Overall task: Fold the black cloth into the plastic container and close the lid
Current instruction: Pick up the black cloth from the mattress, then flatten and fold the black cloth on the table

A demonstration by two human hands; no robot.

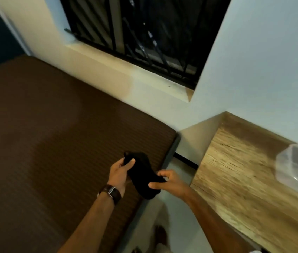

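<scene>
The black cloth (141, 175) is bunched into a compact bundle and held in the air over the near corner of the brown mattress. My left hand (119, 172), with a brown watch on its wrist, grips the cloth's upper end. My right hand (169, 182) pinches its lower end between thumb and fingers. The clear plastic container (297, 166) stands on the wooden table at the right edge of the view, well to the right of both hands. Whether a lid is on it cannot be told through the blur.
The brown mattress (53, 143) fills the left half. A wooden table (244, 179) runs along the right wall. A narrow strip of floor (177, 225) lies between them. A barred window (144, 33) is set in the wall ahead.
</scene>
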